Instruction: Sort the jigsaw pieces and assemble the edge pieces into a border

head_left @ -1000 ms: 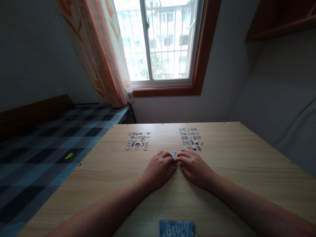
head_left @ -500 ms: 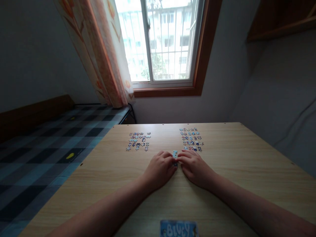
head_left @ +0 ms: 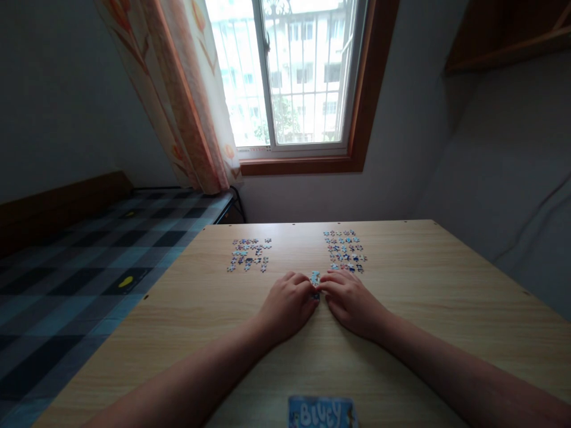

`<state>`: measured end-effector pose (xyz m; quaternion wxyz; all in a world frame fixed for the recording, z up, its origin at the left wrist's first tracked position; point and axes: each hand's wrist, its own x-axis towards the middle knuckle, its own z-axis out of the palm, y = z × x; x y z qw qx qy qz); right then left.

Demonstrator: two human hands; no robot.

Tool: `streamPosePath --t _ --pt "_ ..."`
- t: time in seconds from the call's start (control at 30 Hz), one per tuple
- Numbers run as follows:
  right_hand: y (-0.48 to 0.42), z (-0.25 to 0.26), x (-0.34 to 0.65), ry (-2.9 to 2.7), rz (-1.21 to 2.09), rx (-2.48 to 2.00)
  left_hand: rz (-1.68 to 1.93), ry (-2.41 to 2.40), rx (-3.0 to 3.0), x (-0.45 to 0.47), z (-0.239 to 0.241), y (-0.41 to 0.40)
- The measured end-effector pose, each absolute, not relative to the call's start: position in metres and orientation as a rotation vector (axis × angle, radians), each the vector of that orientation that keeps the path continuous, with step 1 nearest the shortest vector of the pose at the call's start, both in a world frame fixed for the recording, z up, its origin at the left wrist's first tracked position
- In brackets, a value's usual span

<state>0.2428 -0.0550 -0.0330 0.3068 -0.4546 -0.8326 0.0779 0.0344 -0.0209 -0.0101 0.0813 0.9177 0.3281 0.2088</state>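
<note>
A small puzzle strip point(head_left: 315, 277) lies on the wooden surface point(head_left: 205, 315), the left hand point(head_left: 289, 302) at its eight o'clock, the right hand point(head_left: 350, 300) at its four. Their fingers bunch narrowly around it; whether they pinch it, I cannot tell. Left-hand pieces point(head_left: 248, 260) spread at ten o'clock, right-hand pieces point(head_left: 345, 249) at one; a blue "BLUEY" item point(head_left: 321, 412) sits at six.

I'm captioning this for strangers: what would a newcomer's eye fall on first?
Probably the bright window at top centre. Next, the left hand and right hand, on either side of a small patch of jigsaw pieces on the wooden table. Then the blue item lettered BLUEY, cut off by the bottom edge.
</note>
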Motion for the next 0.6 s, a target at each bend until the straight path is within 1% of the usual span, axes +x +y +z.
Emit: streamPosePath --t 0.6 --pt "-0.0557 -0.0302 0.2429 -2.207 0.237 -1.202 0.608 0.968 2.767 0.0338 -0.009 -0.0218"
